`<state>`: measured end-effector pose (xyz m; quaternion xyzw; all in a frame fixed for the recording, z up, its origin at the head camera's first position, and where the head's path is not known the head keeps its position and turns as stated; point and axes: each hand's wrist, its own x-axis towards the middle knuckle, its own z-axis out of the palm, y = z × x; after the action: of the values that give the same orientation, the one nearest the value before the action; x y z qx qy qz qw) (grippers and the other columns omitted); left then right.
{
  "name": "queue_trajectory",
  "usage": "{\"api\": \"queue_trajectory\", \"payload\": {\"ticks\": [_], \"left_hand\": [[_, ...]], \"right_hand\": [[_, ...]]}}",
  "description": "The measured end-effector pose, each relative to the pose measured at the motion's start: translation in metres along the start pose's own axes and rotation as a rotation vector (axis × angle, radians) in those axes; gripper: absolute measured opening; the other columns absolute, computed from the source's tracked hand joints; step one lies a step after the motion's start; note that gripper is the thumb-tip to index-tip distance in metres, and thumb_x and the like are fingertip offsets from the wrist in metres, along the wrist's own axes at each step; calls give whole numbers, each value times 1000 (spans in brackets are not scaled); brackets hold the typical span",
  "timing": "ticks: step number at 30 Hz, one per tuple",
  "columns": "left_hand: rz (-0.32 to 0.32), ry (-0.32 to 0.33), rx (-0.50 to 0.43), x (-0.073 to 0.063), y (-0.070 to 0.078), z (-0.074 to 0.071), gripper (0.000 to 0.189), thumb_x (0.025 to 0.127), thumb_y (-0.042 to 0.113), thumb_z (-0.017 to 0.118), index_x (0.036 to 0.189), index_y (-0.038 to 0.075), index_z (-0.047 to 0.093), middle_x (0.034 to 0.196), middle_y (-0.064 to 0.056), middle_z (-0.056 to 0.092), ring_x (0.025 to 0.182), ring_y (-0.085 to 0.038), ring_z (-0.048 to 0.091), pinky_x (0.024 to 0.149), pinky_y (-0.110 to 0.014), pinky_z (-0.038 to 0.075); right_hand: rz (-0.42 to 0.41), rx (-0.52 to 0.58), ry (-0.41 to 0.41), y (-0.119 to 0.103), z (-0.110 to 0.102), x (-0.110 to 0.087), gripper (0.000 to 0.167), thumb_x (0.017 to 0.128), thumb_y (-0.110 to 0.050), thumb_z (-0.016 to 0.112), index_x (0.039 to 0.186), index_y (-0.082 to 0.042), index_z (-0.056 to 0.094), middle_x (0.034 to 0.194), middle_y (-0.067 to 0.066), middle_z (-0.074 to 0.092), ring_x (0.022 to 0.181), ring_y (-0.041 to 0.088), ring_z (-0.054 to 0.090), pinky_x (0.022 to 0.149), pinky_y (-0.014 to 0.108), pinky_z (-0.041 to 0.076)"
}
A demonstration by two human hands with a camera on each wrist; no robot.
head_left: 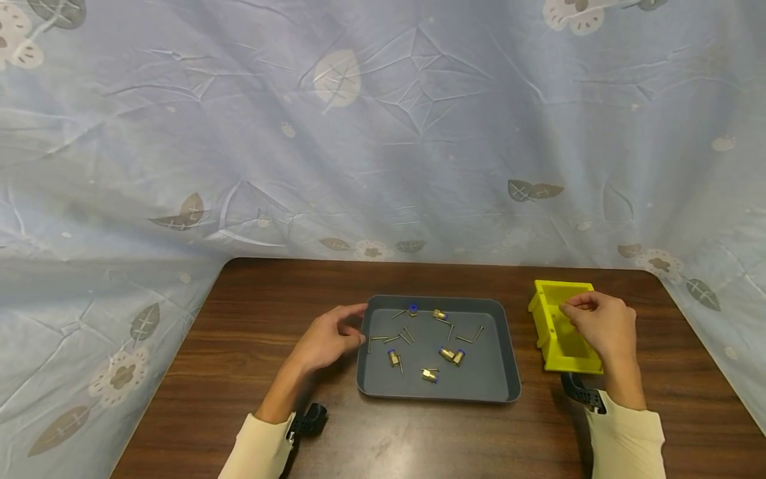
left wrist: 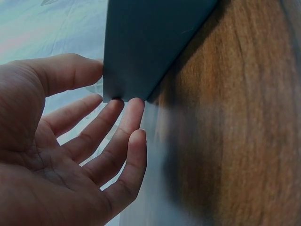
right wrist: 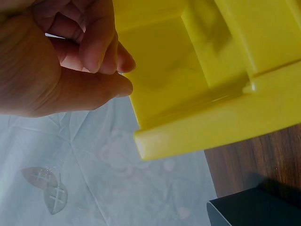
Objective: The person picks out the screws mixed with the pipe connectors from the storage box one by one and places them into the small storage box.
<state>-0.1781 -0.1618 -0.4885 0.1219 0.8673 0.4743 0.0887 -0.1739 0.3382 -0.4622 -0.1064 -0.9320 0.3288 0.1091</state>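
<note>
In the head view my left hand [head_left: 329, 338] is at the left side of a grey tray [head_left: 439, 398], fingers spread and loosely bent. Its fingertips [left wrist: 136, 106] touch the tray wall [left wrist: 141, 47] in the left wrist view. Small screws [head_left: 479, 333] and brass fittings with blue ends [head_left: 429, 376] lie scattered in the tray. My right hand [head_left: 606, 326] is over a yellow bin [head_left: 573, 364], thumb and fingertips drawn together. The right wrist view has that hand [right wrist: 70, 70] beside the bin's rim [right wrist: 188, 142]; I cannot tell whether something thin is between the fingertips.
Both the tray and bin stand on a dark wood-grain table [head_left: 251, 319], with a gap of table between them. A pale blue patterned cloth [head_left: 383, 166] hangs behind and at the sides. Each wrist wears a black camera mount [head_left: 310, 420].
</note>
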Motion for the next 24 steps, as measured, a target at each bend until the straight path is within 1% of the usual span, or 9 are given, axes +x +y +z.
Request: {"api": "queue_trajectory", "payload": {"ticks": [4,7,11,14,18,21,24], "left_hand": [[2,-1,-2,0,0,0,63,94,5,81,154,5,64,142,-14,68,102,-23,76,77,-38,57],[0,1,-5,0,0,0,63,94,5,81,154,4,64,142,-15,68,103,-23,76,77,-37,57],[-3,3,-5,0,1,0,63,94,5,81,154,4,64,142,-14,68,103,-23,76,77,-37,57],[0,2,-4,0,0,0,63,94,4,81,154,4,64,142,-14,68,102,-23,76,78,-37,57],[7,2,-7,1,-1,1,63,93,4,81,154,4,64,141,-15,69,101,-22,75,78,-37,57],[9,3,-5,1,-1,0,63,93,5,81,154,4,64,141,-15,69,101,-21,75,79,-37,57],[9,4,-3,1,-1,0,62,94,5,80,154,4,64,141,-15,69,101,-21,75,79,-38,57]], "right_hand": [[1,4,3,-1,0,-1,31,101,-26,80,105,5,79,74,3,75,60,12,66,57,32,47],[11,32,8,-4,-1,-1,31,101,-28,80,106,2,79,77,3,76,62,12,66,58,31,48],[27,121,2,-8,-2,-2,32,101,-30,81,110,1,78,83,0,76,65,8,65,58,26,52],[27,195,-16,-12,-3,-2,33,101,-29,82,113,2,77,87,-2,75,70,9,67,60,23,55],[0,257,-41,-19,-4,-3,32,102,-26,81,114,3,76,90,-6,74,77,11,69,64,23,58],[-34,268,-40,-26,-4,-3,31,102,-26,81,113,2,77,90,-9,73,77,8,68,65,22,58],[-66,263,-38,-35,-3,-4,30,101,-27,81,111,1,77,91,-6,75,76,6,66,64,22,56]]}}
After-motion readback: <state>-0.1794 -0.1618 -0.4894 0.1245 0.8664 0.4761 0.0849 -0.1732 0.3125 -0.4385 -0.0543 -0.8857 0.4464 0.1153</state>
